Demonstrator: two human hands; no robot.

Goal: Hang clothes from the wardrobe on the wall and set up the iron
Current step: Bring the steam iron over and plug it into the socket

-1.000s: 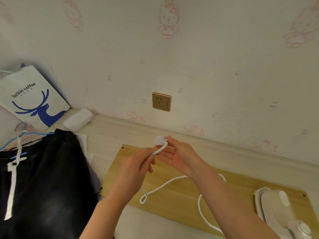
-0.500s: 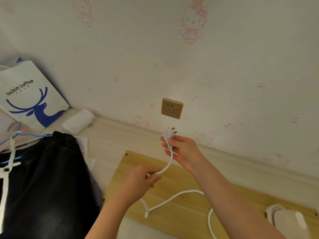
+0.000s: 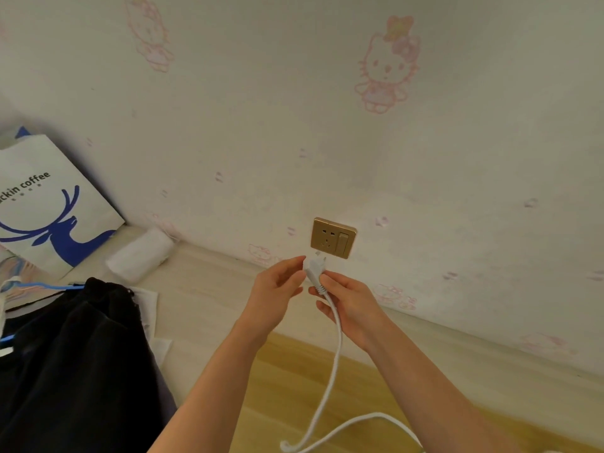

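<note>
A white plug sits between both hands, its prongs pointing up at the gold wall socket just above it. My right hand grips the plug's base where the white cord leaves it. My left hand touches the plug's left side with its fingertips. The cord hangs down and loops over the wooden board. The iron is out of view. Dark clothes on blue hangers lie at the lower left.
A white paper bag with a blue deer leans on the wall at the left. A white roll lies beside it on the pale ledge. The wallpaper carries pink cat figures.
Both hands rose toward the socket. My left hand let go of the cord lower down and came up to the plug. The view tilted up, so the iron dropped out of sight.
</note>
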